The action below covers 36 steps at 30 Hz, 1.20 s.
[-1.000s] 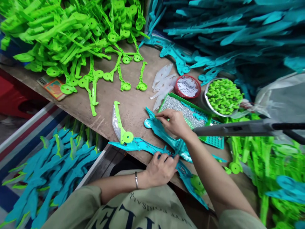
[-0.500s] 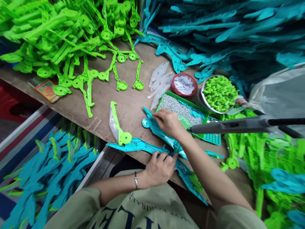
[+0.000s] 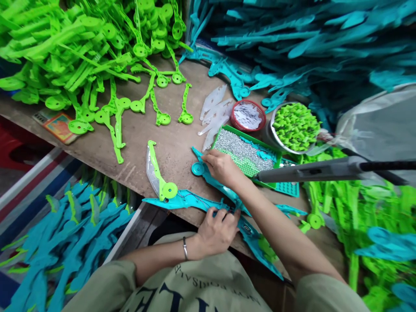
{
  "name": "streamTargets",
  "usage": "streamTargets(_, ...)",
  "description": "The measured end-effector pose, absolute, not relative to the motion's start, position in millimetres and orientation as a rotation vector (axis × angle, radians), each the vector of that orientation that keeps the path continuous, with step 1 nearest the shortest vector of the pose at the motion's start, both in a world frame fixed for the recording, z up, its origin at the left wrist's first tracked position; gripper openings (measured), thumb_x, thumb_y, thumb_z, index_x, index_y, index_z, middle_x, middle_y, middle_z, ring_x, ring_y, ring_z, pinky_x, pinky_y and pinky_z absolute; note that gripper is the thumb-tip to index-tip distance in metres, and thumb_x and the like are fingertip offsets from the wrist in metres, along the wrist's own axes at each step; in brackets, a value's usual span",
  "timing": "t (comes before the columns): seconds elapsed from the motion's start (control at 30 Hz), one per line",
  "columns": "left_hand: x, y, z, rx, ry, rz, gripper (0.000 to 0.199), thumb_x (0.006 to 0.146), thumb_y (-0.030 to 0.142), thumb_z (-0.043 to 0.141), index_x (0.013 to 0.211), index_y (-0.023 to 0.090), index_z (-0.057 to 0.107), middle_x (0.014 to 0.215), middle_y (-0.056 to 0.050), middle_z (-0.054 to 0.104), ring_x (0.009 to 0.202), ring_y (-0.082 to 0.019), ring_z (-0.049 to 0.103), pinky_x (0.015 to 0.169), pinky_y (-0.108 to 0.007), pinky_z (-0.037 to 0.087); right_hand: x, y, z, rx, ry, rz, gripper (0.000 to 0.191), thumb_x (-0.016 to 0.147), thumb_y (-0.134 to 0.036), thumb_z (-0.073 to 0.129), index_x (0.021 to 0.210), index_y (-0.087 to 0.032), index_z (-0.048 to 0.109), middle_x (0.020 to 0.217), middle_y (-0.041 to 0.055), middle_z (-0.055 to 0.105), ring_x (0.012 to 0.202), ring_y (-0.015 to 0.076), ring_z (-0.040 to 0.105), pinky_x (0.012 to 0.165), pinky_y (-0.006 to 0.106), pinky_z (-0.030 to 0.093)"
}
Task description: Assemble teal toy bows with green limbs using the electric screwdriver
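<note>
A turquoise plastic toy frame [image 3: 186, 200], shaped like a bow with several arms, lies at the table's near edge. My left hand [image 3: 218, 229], wearing a bracelet, rests with curled fingers around its middle. Over the frame's upper arm, beside a round turquoise disc [image 3: 197, 169], my right hand [image 3: 220, 167] is closed in a pinch; whatever sits between those fingertips is too small to make out. A green arm with a clear blade [image 3: 169, 190] is joined at the frame's left part. At the lower right, a turquoise limb [image 3: 256, 245] reaches past the table edge.
Right of my hand, a grey power screwdriver [image 3: 312, 172] crosses a green tray [image 3: 276, 158] of screws. Behind stand a red basket [image 3: 247, 126] of white pieces and a tub of green parts [image 3: 296, 125]. Green arms [image 3: 65, 52] and turquoise frames [image 3: 292, 34] are piled behind; finished-looking frames [image 3: 74, 229] fill the lower left.
My right hand has shifted slightly left along the frame's upper arm, still pinched. My left hand keeps its place on the frame. The whole view has moved a little.
</note>
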<state>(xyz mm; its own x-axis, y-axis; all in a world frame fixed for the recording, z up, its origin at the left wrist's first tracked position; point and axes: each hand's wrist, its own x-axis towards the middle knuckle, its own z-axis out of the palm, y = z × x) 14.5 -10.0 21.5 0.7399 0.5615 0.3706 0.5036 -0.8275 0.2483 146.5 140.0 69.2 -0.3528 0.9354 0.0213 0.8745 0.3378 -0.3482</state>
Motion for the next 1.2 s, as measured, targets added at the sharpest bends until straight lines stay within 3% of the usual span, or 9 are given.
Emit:
streamTargets(0.23, 15, -10, 19, 2.811, 0.876, 0.672, 0.046, 0.104, 0.036, 0.052, 0.141, 0.010, 0.058, 0.093, -0.005, 0.057, 0.095, -0.021, 0.054, 0.082, -0.041, 0.040, 139, 136, 68, -1.815, -2.464, 0.344, 0.033, 0.098, -0.009, 0.042, 0.099, -0.012, 0.075, 0.090, 0.0126, 0.069, 0.075, 0.0188, 0.062, 0.067, 0.029, 0.042)
streamTargets(0.53, 14, -7, 25, 2.784, 0.866, 0.727, 0.045, 0.103, 0.035, 0.052, 0.139, 0.009, 0.059, 0.091, -0.005, 0.058, 0.092, -0.022, 0.055, 0.079, -0.040, 0.039, 167, 104, 87, -1.574, -2.135, 0.391, 0.035, 0.101, -0.018, 0.047, 0.125, -0.016, 0.071, 0.110, 0.0109, 0.079, 0.098, 0.0211, 0.076, 0.085, 0.031, 0.059)
streamTargets(0.77, 6, -2, 28, 2.814, 0.750, 0.665, 0.052, 0.101, 0.039, 0.057, 0.146, 0.014, 0.054, 0.102, -0.007, 0.067, 0.100, -0.023, 0.060, 0.084, -0.041, 0.044, 230, 13, 126, -1.790, -2.052, 0.421, 0.030, 0.095, -0.020, 0.053, 0.110, -0.022, 0.078, 0.103, 0.0057, 0.082, 0.087, 0.0212, 0.080, 0.078, 0.031, 0.064)
streamTargets(1.0, -7, 9, 24, 2.799, 0.546, 0.712, 0.038, 0.101, 0.026, 0.056, 0.136, 0.014, 0.062, 0.126, -0.012, 0.072, 0.116, -0.025, 0.062, 0.099, -0.041, 0.048, 288, -52, 130, -2.118, -1.814, 0.270, 0.030, 0.088, -0.019, 0.053, 0.103, -0.022, 0.078, 0.099, 0.0043, 0.082, 0.085, 0.0239, 0.080, 0.076, 0.034, 0.064)
streamTargets(1.2, -6, 5, 23, 2.832, 0.599, 0.740, 0.033, 0.100, 0.023, 0.056, 0.130, 0.016, 0.066, 0.121, -0.011, 0.074, 0.113, -0.023, 0.064, 0.094, -0.039, 0.053, 248, -38, 110, -1.843, -1.894, 0.332, 0.026, 0.094, -0.020, 0.053, 0.107, -0.021, 0.075, 0.103, 0.0069, 0.081, 0.096, 0.0242, 0.079, 0.082, 0.036, 0.065)
